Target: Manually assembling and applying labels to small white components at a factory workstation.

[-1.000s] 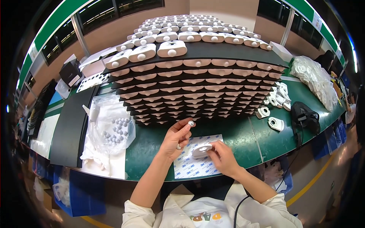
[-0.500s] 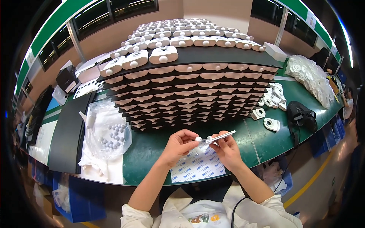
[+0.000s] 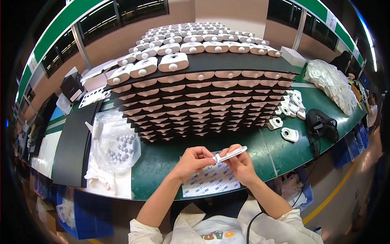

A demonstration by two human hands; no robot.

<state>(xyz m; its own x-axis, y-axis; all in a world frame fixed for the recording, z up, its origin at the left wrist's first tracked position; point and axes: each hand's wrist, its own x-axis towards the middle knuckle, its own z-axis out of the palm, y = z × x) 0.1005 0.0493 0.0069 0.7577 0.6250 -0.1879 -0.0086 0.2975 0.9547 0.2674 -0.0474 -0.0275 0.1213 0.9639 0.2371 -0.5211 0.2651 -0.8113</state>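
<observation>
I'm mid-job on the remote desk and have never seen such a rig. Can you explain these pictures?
There is no machine: a person works with two bare hands. Every picture comes from one wide fisheye camera on their head, looking down, so straight edges bend.

The right hand holds a flat white part. The left hand has its fingertips at the part's left end; exactly what they pinch is hidden.

On the green table lie a printed sheet, a clear bag with small pale balls, loose white parts, and stacked black boards carrying rows of white pieces.
</observation>
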